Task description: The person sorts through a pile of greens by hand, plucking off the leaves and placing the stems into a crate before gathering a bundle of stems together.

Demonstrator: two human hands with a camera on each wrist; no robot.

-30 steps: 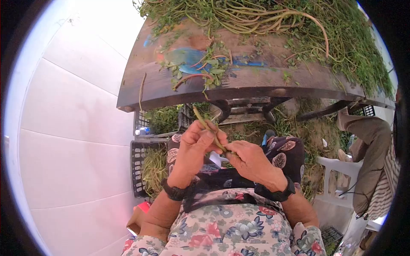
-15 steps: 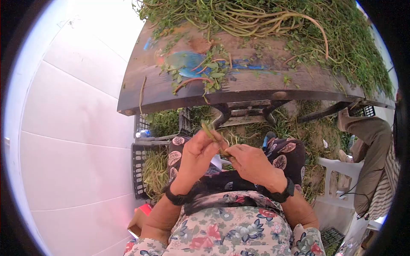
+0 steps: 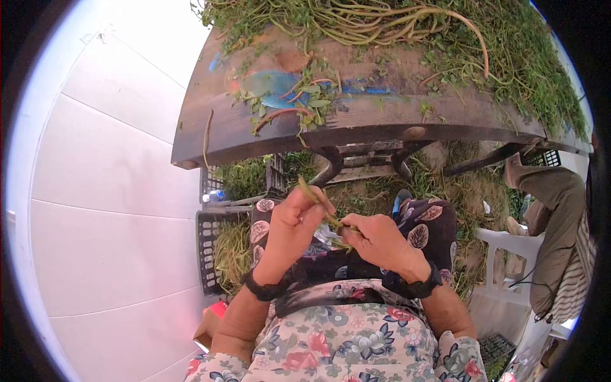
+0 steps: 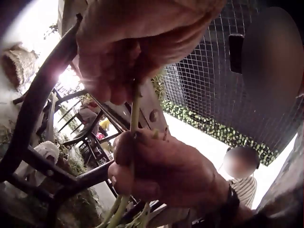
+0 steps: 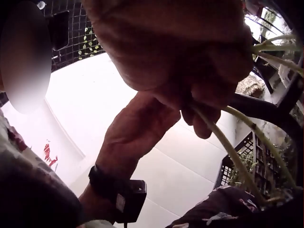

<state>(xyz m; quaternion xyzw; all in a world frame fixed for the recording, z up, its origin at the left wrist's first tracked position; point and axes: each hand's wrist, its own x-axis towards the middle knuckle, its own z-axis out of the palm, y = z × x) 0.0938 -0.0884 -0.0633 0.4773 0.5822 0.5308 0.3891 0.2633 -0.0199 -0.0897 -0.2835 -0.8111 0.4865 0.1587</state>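
Note:
Both hands meet over the lap in the head view. The left hand [image 3: 295, 224] pinches green stems [image 3: 306, 188], whose upper end pokes out above its fingers. Close beside it on the right, the right hand [image 3: 384, 240] grips the lower part of the stems. In the left wrist view a pale green stem [image 4: 135, 113] runs between the left hand [image 4: 137, 38] above and the right hand [image 4: 166, 171] below. Several stems [image 5: 232, 154] hang past the fingers in the right wrist view.
A wooden table [image 3: 382, 134] stands ahead, a heap of leafy stems [image 3: 509, 44] along its back and right. Black crates with greens [image 3: 230, 254] are at the left, beside a white wall [image 3: 121, 191]. At the right are a white chair [image 3: 509, 251] and another person's leg [image 3: 554, 210].
The left hand has shifted slightly along the stems, and less of their upper end shows than a second ago. More stem and small green bits now show between and below the hands.

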